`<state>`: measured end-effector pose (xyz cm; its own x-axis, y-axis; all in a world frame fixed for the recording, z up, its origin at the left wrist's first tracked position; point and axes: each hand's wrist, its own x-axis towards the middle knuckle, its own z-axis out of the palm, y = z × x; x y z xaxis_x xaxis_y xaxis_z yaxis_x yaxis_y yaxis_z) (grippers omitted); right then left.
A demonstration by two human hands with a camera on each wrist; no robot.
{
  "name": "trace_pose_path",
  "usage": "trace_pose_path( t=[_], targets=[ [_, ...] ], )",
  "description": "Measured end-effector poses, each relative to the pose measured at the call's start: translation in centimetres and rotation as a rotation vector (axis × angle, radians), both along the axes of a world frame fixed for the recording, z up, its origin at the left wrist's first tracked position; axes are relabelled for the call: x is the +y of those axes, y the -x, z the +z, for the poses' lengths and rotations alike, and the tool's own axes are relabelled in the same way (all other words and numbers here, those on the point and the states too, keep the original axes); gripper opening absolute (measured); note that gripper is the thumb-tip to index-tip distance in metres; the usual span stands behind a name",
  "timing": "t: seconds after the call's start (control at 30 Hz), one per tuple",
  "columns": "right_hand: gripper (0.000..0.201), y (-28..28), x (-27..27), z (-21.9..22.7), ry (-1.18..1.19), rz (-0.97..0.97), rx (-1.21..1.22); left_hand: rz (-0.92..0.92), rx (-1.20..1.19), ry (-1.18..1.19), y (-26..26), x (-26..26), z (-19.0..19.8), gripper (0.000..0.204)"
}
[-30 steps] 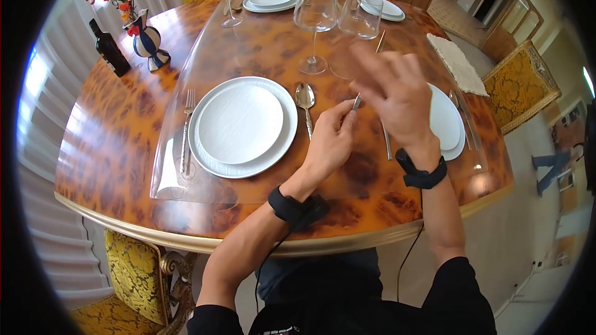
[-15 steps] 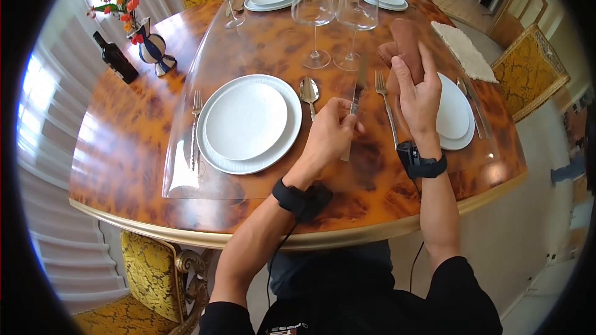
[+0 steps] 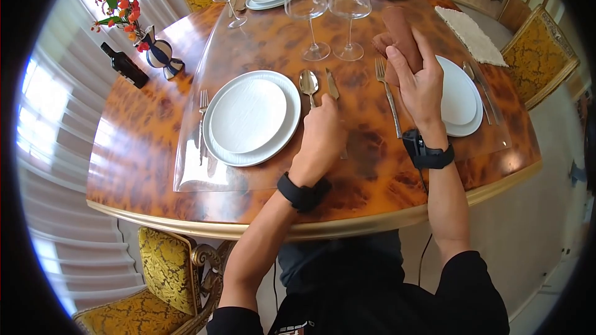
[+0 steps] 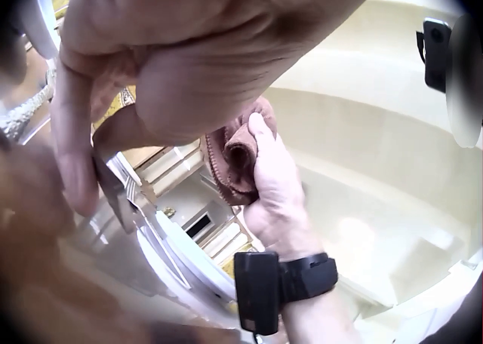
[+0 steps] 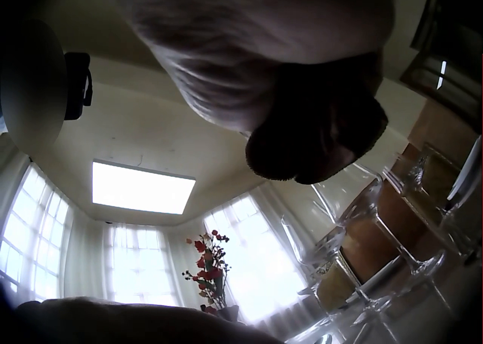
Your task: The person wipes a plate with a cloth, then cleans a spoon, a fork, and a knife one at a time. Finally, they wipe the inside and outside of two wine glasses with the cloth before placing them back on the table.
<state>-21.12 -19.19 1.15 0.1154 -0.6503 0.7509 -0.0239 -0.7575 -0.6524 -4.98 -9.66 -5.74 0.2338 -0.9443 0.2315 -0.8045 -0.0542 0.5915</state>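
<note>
In the head view my left hand (image 3: 323,139) pinches a knife (image 3: 333,84) beside the spoon (image 3: 308,84), right of the stacked white plates (image 3: 248,118). The knife's blade points away from me, and the hand covers its middle. My right hand (image 3: 423,90) grips a folded brown cloth (image 3: 402,37) above the table, over the left edge of the right-hand plates (image 3: 458,96). A fork (image 3: 388,96) lies just left of that hand. The left wrist view shows the knife (image 4: 113,189) between thumb and fingers, with the cloth (image 4: 240,152) behind.
Two wine glasses (image 3: 305,9) (image 3: 351,12) stand behind the spoon. Another fork (image 3: 202,125) lies left of the plates. A dark bottle (image 3: 126,67) and a vase (image 3: 162,54) with red flowers are at the left, a light runner (image 3: 470,34) at the right.
My left hand has moved left with the knife, towards the spoon, and turned palm down. The right hand, raised over the table earlier, has drawn right and holds the cloth upright.
</note>
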Motion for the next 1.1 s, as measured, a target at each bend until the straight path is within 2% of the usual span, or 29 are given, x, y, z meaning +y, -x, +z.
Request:
trace_pose_path(
  t=[0.03,0.13,0.43,0.67,0.77,0.87,0.97,1.1],
  targets=[
    [0.041,0.1,0.0,-0.1,0.006,-0.027,0.017,-0.02,-0.125,0.019,0.2,0.0,0.3,0.033],
    [0.042,0.3,-0.2,-0.3,0.015,-0.034,0.033,-0.074,-0.218,-0.083,0.7,-0.4,1.4,0.022],
    [0.041,0.6,0.5,0.3,0.019,-0.056,0.04,-0.07,-0.225,-0.071,1.3,-0.6,2.4,0.022],
    [0.042,0.6,0.1,0.0,0.039,-0.057,0.056,-0.109,-0.261,0.127,0.3,-1.4,1.4,0.024],
    [0.042,0.7,0.5,0.4,0.035,-0.054,0.051,-0.147,-0.179,-0.044,0.5,0.2,2.6,0.032],
    [0.041,0.8,0.1,0.2,0.084,-0.118,0.088,-0.298,-0.184,-0.207,1.2,3.9,4.8,0.044],
    [0.04,0.8,0.6,0.5,0.04,-0.087,0.084,-0.335,-0.18,-0.186,0.8,5.1,3.2,0.045],
    [0.042,0.6,0.4,0.2,0.033,-0.065,0.087,-0.359,-0.186,-0.088,0.4,5.2,2.0,0.038]
  ],
)
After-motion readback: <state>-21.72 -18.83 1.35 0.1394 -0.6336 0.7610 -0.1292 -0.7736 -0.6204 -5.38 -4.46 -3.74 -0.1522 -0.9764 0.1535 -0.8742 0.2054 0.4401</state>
